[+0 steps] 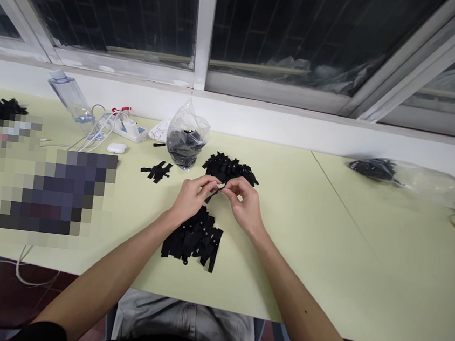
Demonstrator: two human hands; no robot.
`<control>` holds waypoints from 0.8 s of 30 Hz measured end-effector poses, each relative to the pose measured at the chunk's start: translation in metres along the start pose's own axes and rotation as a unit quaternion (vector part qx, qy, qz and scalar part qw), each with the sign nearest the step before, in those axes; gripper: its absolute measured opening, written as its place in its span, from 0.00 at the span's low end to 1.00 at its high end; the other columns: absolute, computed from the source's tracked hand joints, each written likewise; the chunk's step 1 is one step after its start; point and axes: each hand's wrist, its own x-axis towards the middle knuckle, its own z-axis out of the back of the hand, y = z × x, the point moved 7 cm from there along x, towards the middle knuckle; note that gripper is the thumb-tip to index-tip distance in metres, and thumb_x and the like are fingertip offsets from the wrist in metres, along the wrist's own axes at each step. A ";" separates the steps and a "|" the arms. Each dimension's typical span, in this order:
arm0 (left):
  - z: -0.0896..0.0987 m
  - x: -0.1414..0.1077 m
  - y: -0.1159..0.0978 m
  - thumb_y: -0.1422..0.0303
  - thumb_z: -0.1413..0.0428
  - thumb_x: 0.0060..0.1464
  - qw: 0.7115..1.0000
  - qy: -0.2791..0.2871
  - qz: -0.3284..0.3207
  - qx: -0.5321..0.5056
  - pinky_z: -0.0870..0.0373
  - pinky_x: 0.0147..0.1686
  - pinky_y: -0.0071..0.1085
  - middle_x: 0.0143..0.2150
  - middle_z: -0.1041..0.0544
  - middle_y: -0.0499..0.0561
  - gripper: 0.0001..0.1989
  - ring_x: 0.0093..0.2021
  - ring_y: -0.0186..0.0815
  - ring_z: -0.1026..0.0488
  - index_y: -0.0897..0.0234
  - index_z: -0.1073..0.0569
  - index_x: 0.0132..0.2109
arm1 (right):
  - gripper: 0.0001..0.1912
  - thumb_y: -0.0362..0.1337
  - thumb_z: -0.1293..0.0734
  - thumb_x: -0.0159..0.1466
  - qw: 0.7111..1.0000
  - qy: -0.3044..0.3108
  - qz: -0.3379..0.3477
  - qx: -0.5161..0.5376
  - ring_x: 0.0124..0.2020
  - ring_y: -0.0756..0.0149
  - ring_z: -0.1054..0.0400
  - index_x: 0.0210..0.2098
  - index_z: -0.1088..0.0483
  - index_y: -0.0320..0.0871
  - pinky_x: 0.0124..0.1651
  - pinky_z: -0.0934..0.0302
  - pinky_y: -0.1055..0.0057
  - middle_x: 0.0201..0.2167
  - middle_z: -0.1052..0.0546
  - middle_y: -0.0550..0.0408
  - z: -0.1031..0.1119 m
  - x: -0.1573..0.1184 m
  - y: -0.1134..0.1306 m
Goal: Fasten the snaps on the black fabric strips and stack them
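A short black zipper (pixel 213 194) is pinched between both of my hands above the table. My left hand (pixel 190 198) is closed on one end, fingertips together, and my right hand (pixel 245 204) grips the other end. Just below them lies a pile of black zippers (pixel 192 238), with small shiny bits and a round pull showing. Another heap of black zippers (pixel 230 168) sits right behind my hands. To the left is a small group of black zippers (pixel 157 171). The finer detail of the held zipper is too small to make out.
A clear plastic bag of black pieces (pixel 186 142) stands behind the piles. At left are a water bottle (pixel 72 100), a power strip (pixel 128 127) with cables, a white earbud case (pixel 116 148) and a blurred-out dark item (pixel 58 190). Another plastic bag (pixel 421 183) lies at right.
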 end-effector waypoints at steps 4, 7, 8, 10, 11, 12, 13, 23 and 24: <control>-0.004 0.000 -0.002 0.64 0.50 0.66 0.999 0.027 -0.020 0.016 0.29 0.45 0.31 0.41 0.19 0.50 0.12 0.41 0.35 0.23 0.60 0.23 0.45 | 0.05 0.38 0.34 0.65 0.999 0.006 -0.023 0.035 0.33 0.64 0.35 0.34 0.30 0.45 0.36 0.38 0.66 0.34 0.29 0.53 -0.001 0.000 -0.008; -0.007 0.000 -0.003 0.65 0.50 0.66 0.997 0.047 -0.039 0.039 0.29 0.45 0.33 0.41 0.19 0.50 0.11 0.42 0.37 0.23 0.60 0.23 0.45 | 0.05 0.38 0.34 0.65 0.999 0.012 -0.024 0.033 0.32 0.64 0.35 0.34 0.30 0.45 0.36 0.38 0.66 0.34 0.29 0.54 -0.002 0.000 -0.010; -0.007 0.000 -0.003 0.66 0.50 0.66 0.997 0.051 -0.043 0.044 0.30 0.45 0.33 0.41 0.19 0.50 0.11 0.42 0.37 0.24 0.60 0.23 0.46 | 0.04 0.38 0.34 0.65 0.999 0.014 -0.024 0.031 0.32 0.65 0.35 0.34 0.30 0.45 0.36 0.38 0.67 0.33 0.29 0.54 -0.002 0.000 -0.010; -0.008 0.000 -0.003 0.67 0.50 0.66 0.996 0.057 -0.048 0.051 0.30 0.45 0.33 0.41 0.19 0.51 0.11 0.43 0.37 0.24 0.60 0.23 0.46 | 0.04 0.37 0.34 0.65 0.999 0.020 -0.022 0.027 0.32 0.65 0.35 0.34 0.30 0.45 0.35 0.39 0.67 0.33 0.29 0.54 -0.003 0.000 -0.010; -0.008 0.000 -0.002 0.67 0.50 0.66 0.996 0.059 -0.049 0.054 0.30 0.45 0.33 0.41 0.19 0.51 0.11 0.43 0.38 0.24 0.60 0.23 0.46 | 0.04 0.37 0.34 0.65 0.999 0.023 -0.023 0.026 0.32 0.65 0.35 0.34 0.29 0.45 0.35 0.39 0.67 0.33 0.28 0.55 -0.003 0.000 -0.010; -0.008 0.000 -0.001 0.67 0.50 0.66 0.995 0.062 -0.050 0.057 0.30 0.45 0.33 0.41 0.20 0.51 0.12 0.43 0.38 0.24 0.60 0.23 0.47 | 0.03 0.37 0.34 0.65 0.999 0.023 -0.024 0.025 0.32 0.65 0.35 0.34 0.29 0.45 0.35 0.39 0.67 0.32 0.28 0.55 -0.003 0.000 -0.010; -0.009 0.000 0.000 0.67 0.51 0.66 0.995 0.065 -0.050 0.058 0.30 0.45 0.33 0.41 0.20 0.51 0.12 0.43 0.38 0.24 0.60 0.23 0.47 | 0.03 0.37 0.34 0.65 0.999 0.024 -0.025 0.025 0.32 0.64 0.35 0.34 0.29 0.45 0.35 0.39 0.67 0.32 0.28 0.55 -0.003 0.000 -0.010; -0.009 0.000 0.002 0.68 0.52 0.67 0.992 0.079 -0.054 0.086 0.32 0.44 0.32 0.41 0.21 0.52 0.12 0.42 0.37 0.26 0.61 0.23 0.46 | 0.02 0.35 0.34 0.65 0.998 0.045 -0.036 0.028 0.33 0.64 0.33 0.36 0.28 0.45 0.37 0.39 0.66 0.34 0.26 0.55 -0.004 0.000 -0.009; -0.009 0.000 0.002 0.68 0.52 0.67 0.991 0.081 -0.054 0.089 0.33 0.43 0.31 0.41 0.21 0.52 0.12 0.42 0.37 0.26 0.61 0.23 0.46 | 0.02 0.35 0.33 0.65 0.998 0.047 -0.037 0.027 0.33 0.64 0.33 0.36 0.28 0.45 0.36 0.40 0.66 0.33 0.26 0.55 -0.004 0.000 -0.010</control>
